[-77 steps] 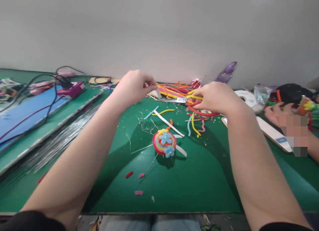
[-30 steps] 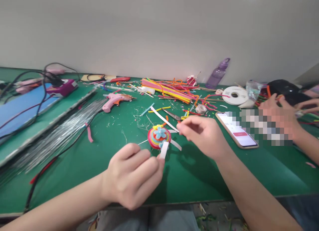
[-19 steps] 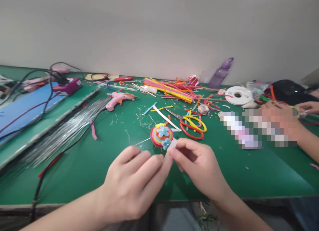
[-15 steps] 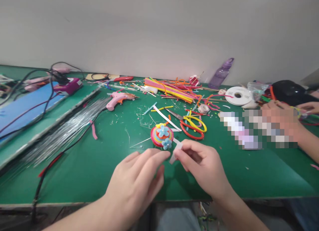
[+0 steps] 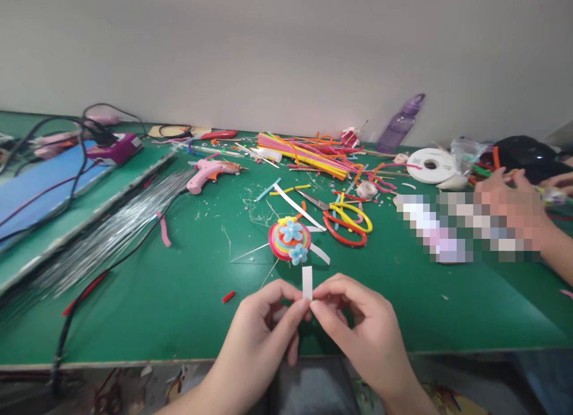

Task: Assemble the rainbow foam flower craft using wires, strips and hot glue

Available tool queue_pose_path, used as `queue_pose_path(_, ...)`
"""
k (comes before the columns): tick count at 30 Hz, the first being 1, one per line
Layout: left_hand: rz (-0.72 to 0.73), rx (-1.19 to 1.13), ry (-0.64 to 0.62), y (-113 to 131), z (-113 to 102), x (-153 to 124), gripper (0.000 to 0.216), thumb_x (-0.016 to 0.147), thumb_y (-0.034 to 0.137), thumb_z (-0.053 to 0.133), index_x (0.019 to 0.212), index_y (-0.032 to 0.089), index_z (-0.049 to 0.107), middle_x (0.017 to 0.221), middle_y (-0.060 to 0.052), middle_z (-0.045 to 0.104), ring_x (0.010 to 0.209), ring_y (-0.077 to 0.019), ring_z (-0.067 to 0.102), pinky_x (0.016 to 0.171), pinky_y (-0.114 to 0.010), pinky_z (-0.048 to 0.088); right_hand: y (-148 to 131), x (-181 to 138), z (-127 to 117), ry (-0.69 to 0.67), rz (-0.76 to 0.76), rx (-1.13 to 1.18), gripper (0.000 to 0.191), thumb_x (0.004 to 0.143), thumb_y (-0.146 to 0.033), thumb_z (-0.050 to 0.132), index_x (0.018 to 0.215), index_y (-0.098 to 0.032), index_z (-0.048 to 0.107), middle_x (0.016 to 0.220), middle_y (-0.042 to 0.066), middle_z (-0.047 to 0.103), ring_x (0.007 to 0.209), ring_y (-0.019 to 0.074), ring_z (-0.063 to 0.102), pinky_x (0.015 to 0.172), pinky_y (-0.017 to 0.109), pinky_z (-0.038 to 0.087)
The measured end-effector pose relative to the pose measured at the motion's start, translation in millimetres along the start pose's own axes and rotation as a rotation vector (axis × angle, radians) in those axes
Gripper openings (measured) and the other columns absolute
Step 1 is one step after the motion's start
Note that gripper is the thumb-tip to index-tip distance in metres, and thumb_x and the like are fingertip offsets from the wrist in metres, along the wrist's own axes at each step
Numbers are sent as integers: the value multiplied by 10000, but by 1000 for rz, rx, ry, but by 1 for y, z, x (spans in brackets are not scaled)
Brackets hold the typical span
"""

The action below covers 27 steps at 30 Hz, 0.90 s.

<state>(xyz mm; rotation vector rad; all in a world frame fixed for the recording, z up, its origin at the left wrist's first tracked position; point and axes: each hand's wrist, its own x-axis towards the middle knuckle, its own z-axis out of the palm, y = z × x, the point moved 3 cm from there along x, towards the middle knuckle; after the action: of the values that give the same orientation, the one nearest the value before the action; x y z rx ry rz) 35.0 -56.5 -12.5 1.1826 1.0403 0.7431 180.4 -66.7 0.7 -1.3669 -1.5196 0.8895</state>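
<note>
A short white strip (image 5: 307, 282) stands upright between my hands near the table's front. My left hand (image 5: 268, 325) pinches its lower end between thumb and fingers. My right hand (image 5: 360, 319) is closed at the same end, thumb and forefinger meeting on the strip's edge. Just beyond lies a round, multicoloured pipe-cleaner craft (image 5: 280, 245) with two blue flowers (image 5: 292, 230) on it. White strips and thin wires stick out around it. Scissors (image 5: 344, 221) with red and yellow handles rest behind it on the right, beside a long white strip (image 5: 298, 206).
A pink glue gun (image 5: 208, 175) and a bundle of clear thin strands (image 5: 129, 230) lie left on the green table (image 5: 179, 319). Pipe cleaners (image 5: 304, 155), a purple bottle (image 5: 398, 125) and a white spool (image 5: 430, 165) are at the back. Another person's hand (image 5: 501, 194) works at right.
My left hand has come in and taken hold of the white strip, now upright. Both hands have drawn slightly nearer to me. A small red piece shows that my left hand covered before.
</note>
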Motion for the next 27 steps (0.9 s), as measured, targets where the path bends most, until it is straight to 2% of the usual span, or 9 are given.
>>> queue_pose_path(5,6,-21,12,-2,2,2,346,823,518,578,796,177,630,554,12,593,423,-104,530,473,-225,392,0,-4,3,37,-19,-13,66,813,-247,610,772,-219,653,717,5,635,573,122,549,485,232,433)
queue_pose_path(10,83,142,26,-3,3,-2,328,910,408,473,852,170,691,571,-1,643,431,-95,548,490,-209,442,1,-3,5,58,-66,-55,117,827,-223,581,716,-204,614,650,-11,588,562,106,531,492,206,426)
queue_pose_path(13,323,398,93,5,0,-8,222,908,278,483,918,193,688,689,0,696,484,-86,582,515,-189,475,6,0,-2,113,-5,-3,141,863,-270,554,734,-215,572,697,-17,587,629,105,566,549,186,460)
queue_pose_path(16,597,626,203,17,-8,-19,171,866,146,526,968,216,643,860,11,708,678,-78,651,645,-157,511,10,3,-11,184,50,-2,134,888,-334,548,809,-234,591,761,-22,624,693,99,599,617,170,480)
queue_pose_path(19,735,763,311,24,-23,-26,207,864,99,512,1001,226,601,929,14,679,820,-70,651,718,-132,503,13,6,-13,114,102,-69,139,885,-365,562,843,-246,621,773,-26,642,714,98,602,650,171,475)
queue_pose_path(21,734,834,394,24,-36,-26,206,875,113,517,1020,237,593,969,12,659,859,-75,640,756,-145,501,16,6,-11,63,146,-85,146,876,-377,572,843,-244,620,794,-20,650,740,108,605,651,184,471)
queue_pose_path(23,700,881,458,20,-50,-24,174,884,144,531,1011,244,597,991,13,644,851,-81,633,758,-162,501,19,5,-8,67,190,-55,152,855,-390,598,853,-239,599,797,-15,654,749,122,606,634,201,468)
queue_pose_path(27,656,943,571,9,-75,-19,143,893,180,538,1003,246,603,992,15,636,799,-85,621,693,-174,482,24,3,-4,70,246,27,200,814,-408,648,830,-227,565,769,-11,649,720,132,600,599,222,450)
